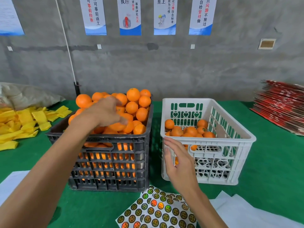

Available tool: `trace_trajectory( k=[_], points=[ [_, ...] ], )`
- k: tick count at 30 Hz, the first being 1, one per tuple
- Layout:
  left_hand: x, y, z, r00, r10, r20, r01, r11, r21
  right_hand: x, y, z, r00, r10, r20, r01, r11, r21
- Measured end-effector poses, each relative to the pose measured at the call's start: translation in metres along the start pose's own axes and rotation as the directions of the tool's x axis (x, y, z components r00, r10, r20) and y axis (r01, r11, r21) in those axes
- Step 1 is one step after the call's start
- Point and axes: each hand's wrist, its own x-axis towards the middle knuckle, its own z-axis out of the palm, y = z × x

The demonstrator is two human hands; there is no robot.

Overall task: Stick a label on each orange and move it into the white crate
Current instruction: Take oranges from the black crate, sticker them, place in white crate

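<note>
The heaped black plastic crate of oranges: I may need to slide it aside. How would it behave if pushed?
The black plastic crate probably feels heavy, being filled past its rim. The round oranges heaped on top could roll off. The green cloth may bunch.

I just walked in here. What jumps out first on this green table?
The black crate, heaped with oranges, stands left of centre, and the left hand reaches into the pile. Beside it on the right, the white crate holds only a few oranges, with the open right hand at its near corner. Shiny round label sheets lie in front.
</note>
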Motion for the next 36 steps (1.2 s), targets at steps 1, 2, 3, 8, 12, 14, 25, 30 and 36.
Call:
trace_trajectory(
  k=[1,2,3,8,12,14,25,30,36],
  points=[
    [-0.014,0.008,0.005,0.996,0.059,-0.06,-0.074,0.959,-0.273,-0.001,-0.004,0.001,0.999,0.025,0.027,-0.026,0.999,0.046],
    [-0.03,0.019,0.013,0.99,0.1,-0.099,-0.137,0.852,-0.505,-0.001,-0.008,0.002,0.996,0.052,0.067,-0.059,0.993,0.106],
    [-0.046,0.03,0.025,0.985,0.147,-0.085,-0.166,0.717,-0.677,-0.003,-0.013,0.004,0.991,0.075,0.112,-0.094,0.98,0.175],
    [-0.088,0.047,0.109,0.97,0.241,0.024,-0.086,0.436,-0.896,-0.023,-0.004,0.0,0.977,0.14,0.161,-0.188,0.922,0.337],
    [-0.105,0.028,0.18,0.972,0.236,-0.013,-0.121,0.452,-0.884,-0.061,0.024,-0.021,0.951,0.186,0.248,-0.219,0.969,0.113],
    [-0.113,0.017,0.216,0.974,0.223,0.022,-0.092,0.487,-0.869,-0.079,0.037,-0.028,0.914,0.227,0.335,-0.231,0.972,-0.027],
    [-0.136,-0.017,0.316,0.976,-0.206,0.063,0.143,0.398,-0.906,-0.131,0.079,-0.039,0.694,0.275,0.665,0.02,0.916,-0.4],
    [-0.138,-0.018,0.316,0.963,-0.239,0.128,0.172,0.176,-0.969,-0.126,0.077,-0.031,0.73,0.227,0.645,0.104,0.895,-0.434],
    [-0.139,-0.016,0.316,0.966,-0.233,0.117,0.157,0.163,-0.974,-0.125,0.073,-0.022,0.824,0.193,0.532,0.012,0.933,-0.358]
  ],
)
